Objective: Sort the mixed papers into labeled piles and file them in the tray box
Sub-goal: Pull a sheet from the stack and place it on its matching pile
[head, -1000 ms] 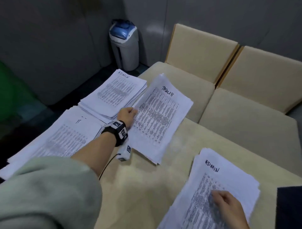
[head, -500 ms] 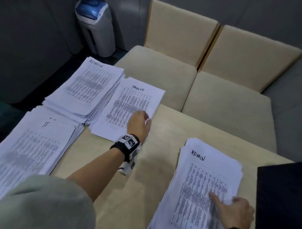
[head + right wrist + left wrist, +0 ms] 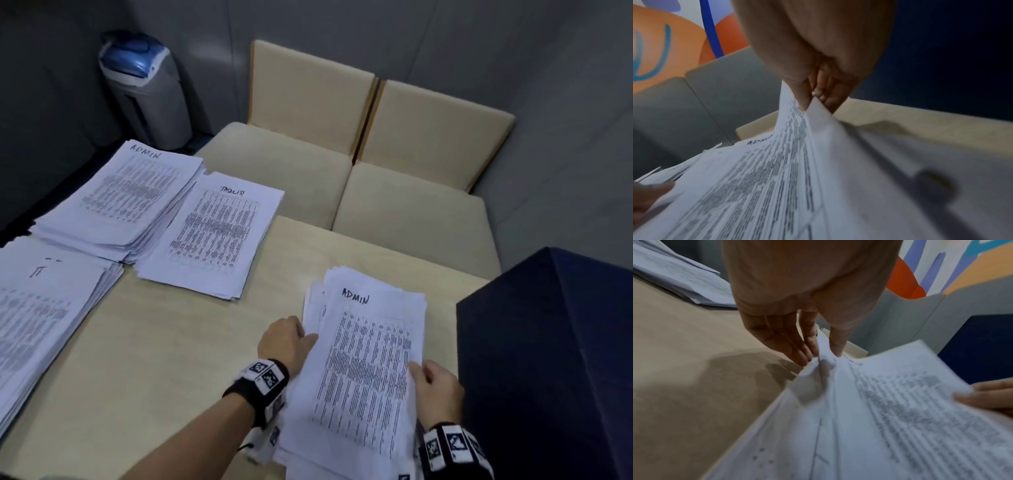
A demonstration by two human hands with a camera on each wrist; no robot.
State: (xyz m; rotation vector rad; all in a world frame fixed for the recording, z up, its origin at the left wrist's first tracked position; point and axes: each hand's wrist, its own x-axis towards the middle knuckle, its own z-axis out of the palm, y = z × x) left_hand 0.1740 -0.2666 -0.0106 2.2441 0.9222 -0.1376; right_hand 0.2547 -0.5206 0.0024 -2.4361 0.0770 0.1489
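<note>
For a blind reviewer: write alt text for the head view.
Both hands, left hand and right hand, grip the white printed sheet marked ADMIN atop the near stack on the beige table.

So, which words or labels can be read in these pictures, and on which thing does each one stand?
"ADMIN": handwritten on the top sheet pinched by the left hand and right hand.
"ADMIN": handwritten on the far-left pile.
"TAQLIST", unclear: on the middle pile.
"IT": on the near-left pile.
Printed table rows on all sheets: too small to read.
Wristband markers: patterns, no words.
</note>
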